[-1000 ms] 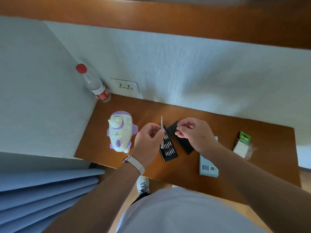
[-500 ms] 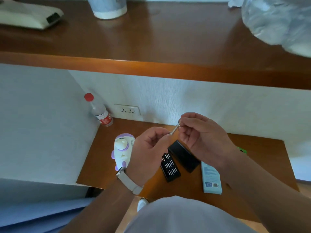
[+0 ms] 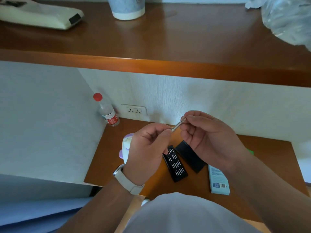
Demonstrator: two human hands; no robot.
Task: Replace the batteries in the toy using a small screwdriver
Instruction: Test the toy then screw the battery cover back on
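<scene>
A thin silver screwdriver [image 3: 177, 126] is held in the air above the small brown table [image 3: 269, 153], slanting up to the right. My left hand [image 3: 148, 148] pinches its lower end and my right hand [image 3: 207, 138] pinches its upper end. Below them lies an open black bit case [image 3: 175, 163] with rows of silver bits, and its black lid [image 3: 191, 157] beside it. The white and purple toy [image 3: 125, 147] stands left of the case, mostly hidden behind my left hand. A green battery pack [image 3: 250, 151] peeks out behind my right forearm.
A light blue box [image 3: 218, 181] lies at the table's right front. A clear bottle with a red cap [image 3: 107, 111] stands in the back left corner by a wall socket [image 3: 134, 110]. A wooden shelf [image 3: 168, 64] overhangs, bearing a cup [image 3: 126, 7], a plastic bag and a white device.
The view tilted up, bringing the shelf in. Both hands rose from the bit case; the screwdriver went from upright in my left hand to slanted, held between both hands.
</scene>
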